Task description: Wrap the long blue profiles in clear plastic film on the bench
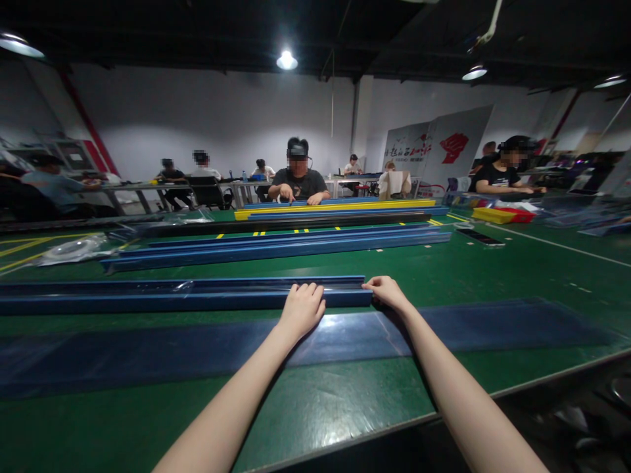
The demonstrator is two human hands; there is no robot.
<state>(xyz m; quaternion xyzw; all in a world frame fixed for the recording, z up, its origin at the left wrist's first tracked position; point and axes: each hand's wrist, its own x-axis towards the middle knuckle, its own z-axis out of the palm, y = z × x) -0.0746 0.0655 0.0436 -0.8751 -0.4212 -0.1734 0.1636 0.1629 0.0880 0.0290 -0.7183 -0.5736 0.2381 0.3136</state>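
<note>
A long blue channel point(148, 302) lies across the green table point(325, 407), with shiny clear plastic point(185, 287) inside it. Over its front wall, close to the right end, the fingers of my left hand point(303, 309) are curled, gripping it. My right hand point(388, 292) is pinched closed at the channel's right end; whatever sits between its fingertips is too small to make out. Nearer to me, a flat transparent bluish sheet point(340, 335) runs lengthwise on the table, partly under my forearms.
Beyond the channel lie more blue channels point(276, 248), a black strip point(296, 225) and a yellow strip point(345, 208). A phone point(480, 237) rests at right, near yellow point(493, 215) and red trays point(517, 214). A coiled clear bundle point(73, 249) is at left. A co-worker point(298, 177) sits opposite.
</note>
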